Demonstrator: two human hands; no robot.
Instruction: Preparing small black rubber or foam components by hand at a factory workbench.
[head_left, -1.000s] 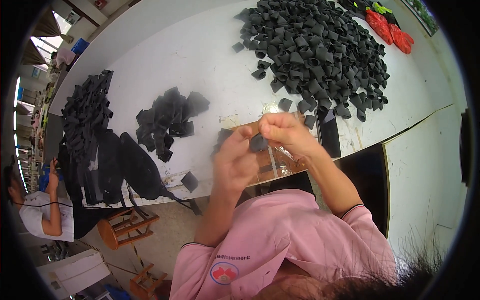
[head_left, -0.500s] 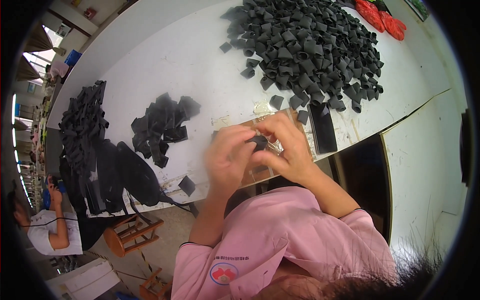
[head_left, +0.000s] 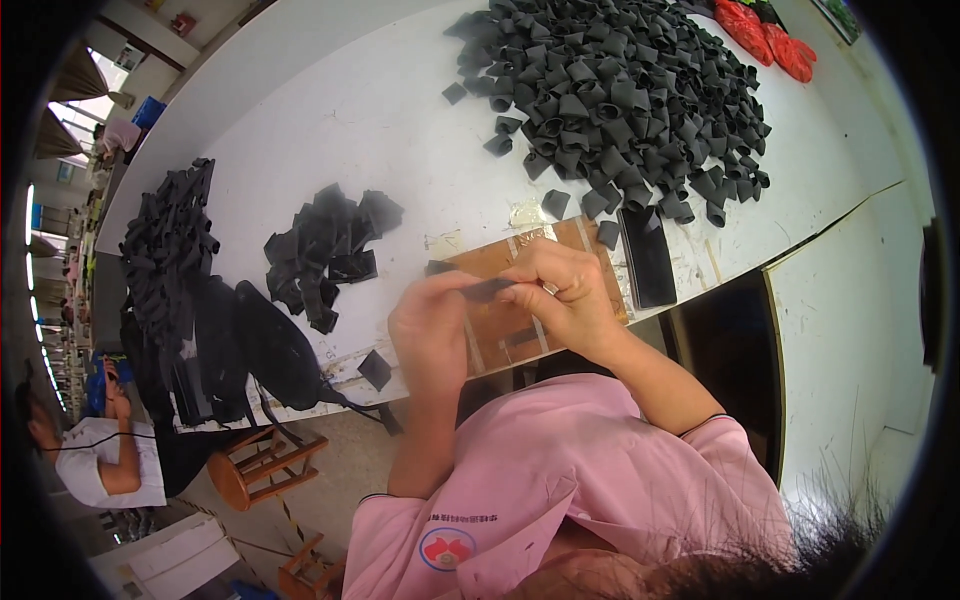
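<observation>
A small black fabric piece (head_left: 487, 291) is stretched between my two hands above a brown board (head_left: 505, 335) taped to the table. My left hand (head_left: 432, 318), somewhat blurred, pinches its left end. At its right end, the thumb and forefinger of my right hand (head_left: 570, 296) are closed on it. Left of my hands lies a loose heap of flat black pieces (head_left: 322, 245). One single black square (head_left: 374, 370) lies near the table's front edge. Part of another dark piece (head_left: 440, 267) shows just behind my left hand.
A large mound of black folded loops (head_left: 620, 100) covers the far right. Beside the board lies a dark phone-like slab (head_left: 648, 258). Black strips (head_left: 170, 240) and a black pouch (head_left: 280, 345) sit at left. Red bags (head_left: 765, 40) lie far right. Another person (head_left: 110, 455) sits beyond a wooden stool (head_left: 265, 465).
My hands have drawn apart, the left one moving left, and the black piece now shows flat between them. More of the brown board is visible.
</observation>
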